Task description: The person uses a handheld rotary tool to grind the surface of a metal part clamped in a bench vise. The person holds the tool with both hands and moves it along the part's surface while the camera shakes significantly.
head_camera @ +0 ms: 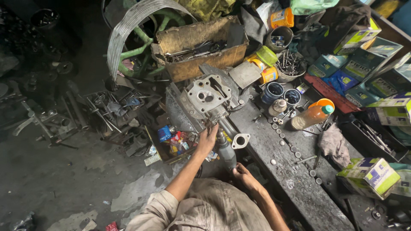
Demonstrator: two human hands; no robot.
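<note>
A grey cast metal engine housing [208, 95] with bolt holes sits at the corner of a dark wooden workbench [295, 171]. A grey pipe with a flange [231, 143] runs down from it toward me. My left hand [207, 139] rests on the pipe's upper part just under the housing, fingers curled against it. My right hand [242, 173] grips the pipe's lower end close to my body.
A cardboard box of tools [201, 45] stands behind the housing. An orange bottle [311, 115], small tins [274, 90], a bowl of bolts [290, 64] and green cartons [371, 176] crowd the bench. Washers lie in a row along it. Metal parts litter the floor at left.
</note>
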